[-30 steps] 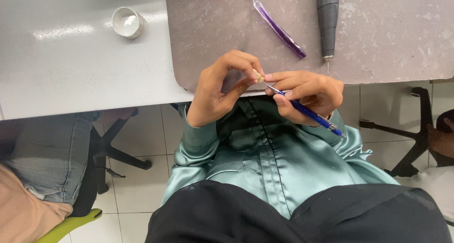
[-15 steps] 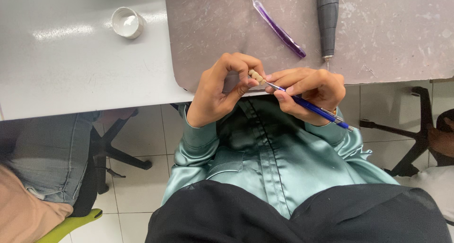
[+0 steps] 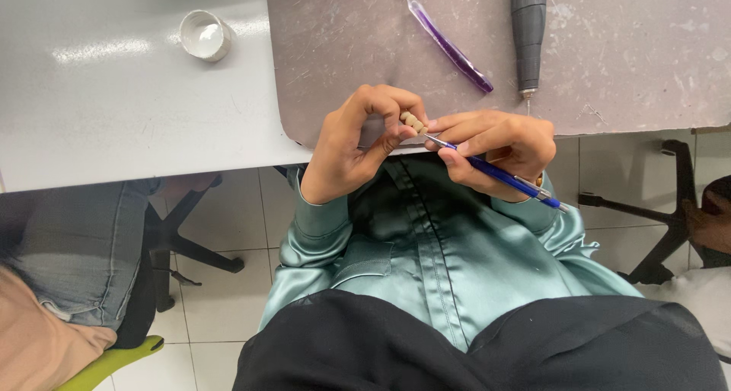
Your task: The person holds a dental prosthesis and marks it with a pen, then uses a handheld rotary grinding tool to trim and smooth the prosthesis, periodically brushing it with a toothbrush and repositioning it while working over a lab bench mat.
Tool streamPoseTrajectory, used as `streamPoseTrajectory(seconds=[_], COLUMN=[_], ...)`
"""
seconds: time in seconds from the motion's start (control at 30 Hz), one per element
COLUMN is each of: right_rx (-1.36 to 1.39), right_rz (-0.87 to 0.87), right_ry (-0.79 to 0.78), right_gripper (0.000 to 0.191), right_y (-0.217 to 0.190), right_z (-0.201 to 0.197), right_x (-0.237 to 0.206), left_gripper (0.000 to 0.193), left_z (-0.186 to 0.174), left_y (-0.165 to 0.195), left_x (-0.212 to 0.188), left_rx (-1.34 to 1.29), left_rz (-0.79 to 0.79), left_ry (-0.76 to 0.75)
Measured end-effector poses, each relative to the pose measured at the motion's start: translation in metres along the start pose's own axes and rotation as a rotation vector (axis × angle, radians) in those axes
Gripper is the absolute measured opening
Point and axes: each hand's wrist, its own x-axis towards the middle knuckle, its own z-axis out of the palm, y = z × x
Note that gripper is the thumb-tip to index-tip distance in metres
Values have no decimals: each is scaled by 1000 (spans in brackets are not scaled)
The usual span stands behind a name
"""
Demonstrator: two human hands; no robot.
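Single head-worn view, straight down, close over table edge (image 3: 152, 143) and lap.

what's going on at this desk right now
A person in a teal satin shirt sits at a grey table. Their left hand pinches a small beige row of false teeth, while the right hand holds a thin blue-handled tool, tip at the teeth. A purple-handled tool, a grey handpiece and a small white pot lie untouched.
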Motion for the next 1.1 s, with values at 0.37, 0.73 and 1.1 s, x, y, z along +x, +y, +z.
streamPoseTrajectory(seconds=[0.37,0.73,1.1], right_rx=[16,211,199], right_rz=[47,-19,-31], right_ry=[17,-6,22], right_gripper=[21,20,22], right_y=[-3,-2,5], right_z=[-1,-10,-14], right_x=[0,-1,-11], left_gripper=[29,28,21], left_z=[3,3,8], left_y=[-1,9,19], left_x=[1,6,14], left_rx=[-11,66,140], left_rz=[-2,92,39], left_ry=[14,36,91])
